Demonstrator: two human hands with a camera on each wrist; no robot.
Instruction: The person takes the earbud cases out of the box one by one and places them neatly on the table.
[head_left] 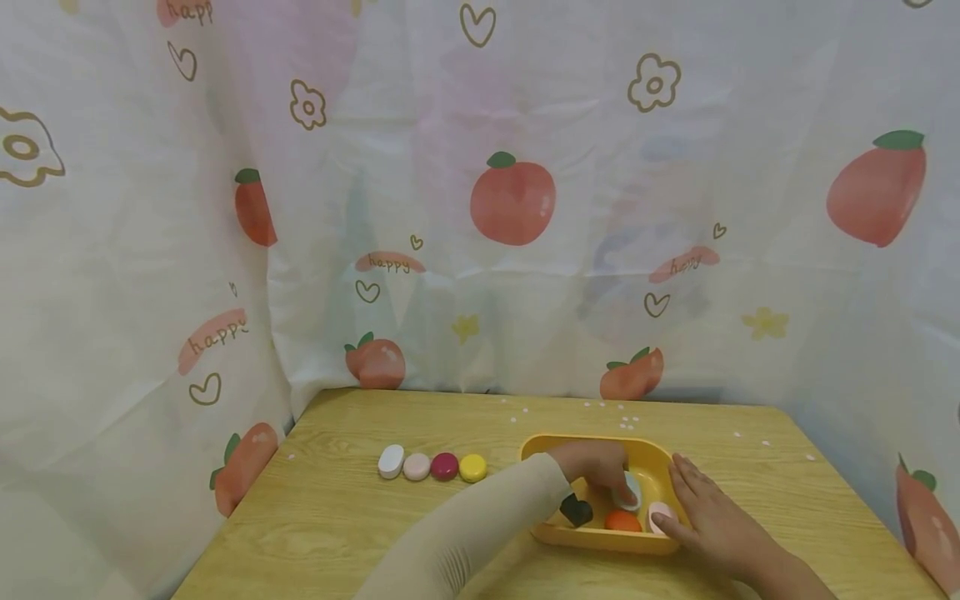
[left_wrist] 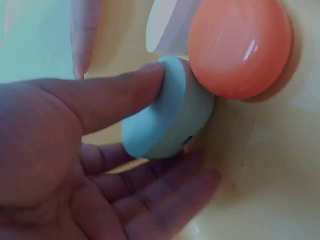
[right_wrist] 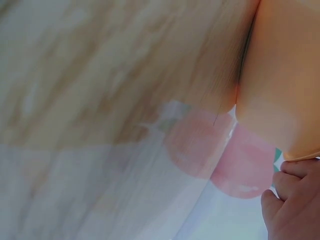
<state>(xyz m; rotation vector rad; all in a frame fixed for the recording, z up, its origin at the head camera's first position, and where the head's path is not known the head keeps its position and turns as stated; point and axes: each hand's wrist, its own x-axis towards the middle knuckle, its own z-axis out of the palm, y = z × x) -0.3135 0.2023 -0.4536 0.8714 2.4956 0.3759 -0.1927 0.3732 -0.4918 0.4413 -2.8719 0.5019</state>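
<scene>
A yellow box (head_left: 600, 546) stands on the wooden table. My left hand (head_left: 600, 462) reaches into it and holds a light-blue rounded block (left_wrist: 160, 115), thumb across its top face and fingers beneath. An orange round piece (left_wrist: 240, 47) lies right beside that block. Near it in the box are a dark green block (head_left: 576, 510) and a pale pink piece (head_left: 662, 518). My right hand (head_left: 716, 517) rests against the box's right side, fingers straight along the rim and thumb reaching over the front corner.
Left of the box, a row holds a white oval piece (head_left: 391, 462), a light pink piece (head_left: 417, 467), a dark red piece (head_left: 444, 467) and a yellow piece (head_left: 473, 467). Small white petal-like marks (head_left: 630, 418) dot the table's back. A fruit-patterned curtain (head_left: 450, 308) surrounds the table.
</scene>
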